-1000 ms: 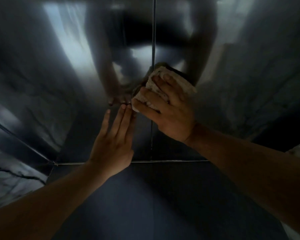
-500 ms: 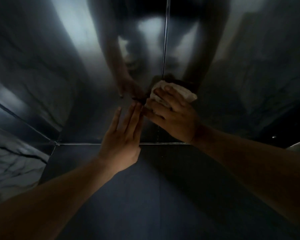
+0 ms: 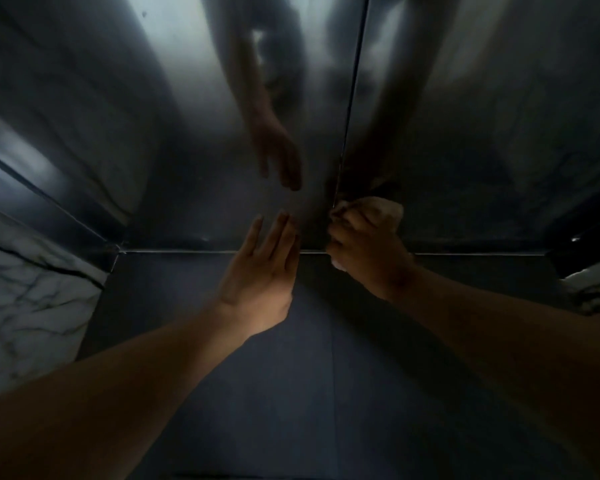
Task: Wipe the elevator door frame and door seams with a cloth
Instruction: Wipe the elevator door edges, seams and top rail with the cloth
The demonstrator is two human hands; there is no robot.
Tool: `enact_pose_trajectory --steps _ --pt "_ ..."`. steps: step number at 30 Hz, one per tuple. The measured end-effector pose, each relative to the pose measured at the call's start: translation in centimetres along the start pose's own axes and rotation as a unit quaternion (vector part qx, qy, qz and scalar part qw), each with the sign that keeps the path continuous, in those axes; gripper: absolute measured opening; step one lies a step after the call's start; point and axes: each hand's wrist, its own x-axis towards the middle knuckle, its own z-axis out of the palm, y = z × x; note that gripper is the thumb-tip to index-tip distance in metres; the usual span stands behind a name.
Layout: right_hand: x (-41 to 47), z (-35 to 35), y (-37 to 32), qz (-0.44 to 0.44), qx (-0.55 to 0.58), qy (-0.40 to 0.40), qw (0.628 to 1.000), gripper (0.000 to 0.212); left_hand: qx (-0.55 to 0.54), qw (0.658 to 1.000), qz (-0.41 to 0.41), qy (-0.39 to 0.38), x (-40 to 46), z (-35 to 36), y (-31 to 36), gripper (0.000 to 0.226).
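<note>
Right hand (image 3: 368, 247) fisted round white cloth (image 3: 378, 206), pressing it to the bottom of the centre door seam (image 3: 352, 98), just above the sill (image 3: 187, 251). Left hand (image 3: 260, 268) empty, fingers straight and flat toward the left door panel (image 3: 187, 133), probably bracing the crouch.

Pretty dim spot. Dark grey floor (image 3: 326, 393) runs up to a thin metal threshold strip (image 3: 187, 251). White marble wall (image 3: 28, 306) with dark veins sits left of the floor, another marble bit (image 3: 596, 282) off to its right.
</note>
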Motion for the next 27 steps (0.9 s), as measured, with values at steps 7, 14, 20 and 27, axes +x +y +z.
enact_pose_trajectory --steps 7,14,20,27 --pt "-4.1 -10.9 -1.3 0.17 0.147 -0.223 0.948 0.042 -0.017 0.996 -0.003 -0.087 -3.8 -8.1 0.2 0.085" --pt "-1.5 -25.1 3.0 0.273 0.258 -0.137 0.917 0.02 -0.053 0.993 -0.03 -0.104 -3.2 -23.3 -3.4 0.088" --pt "2.3 -38.3 9.5 0.309 0.27 -0.075 0.909 0.024 -0.061 0.996 -0.03 -0.063 -0.1 -37.9 -7.9 0.088" --pt "7.1 -54.3 19.5 0.218 0.232 0.024 0.948 0.034 -0.03 0.999 -0.019 0.014 4.3 -55.0 -15.1 0.088"
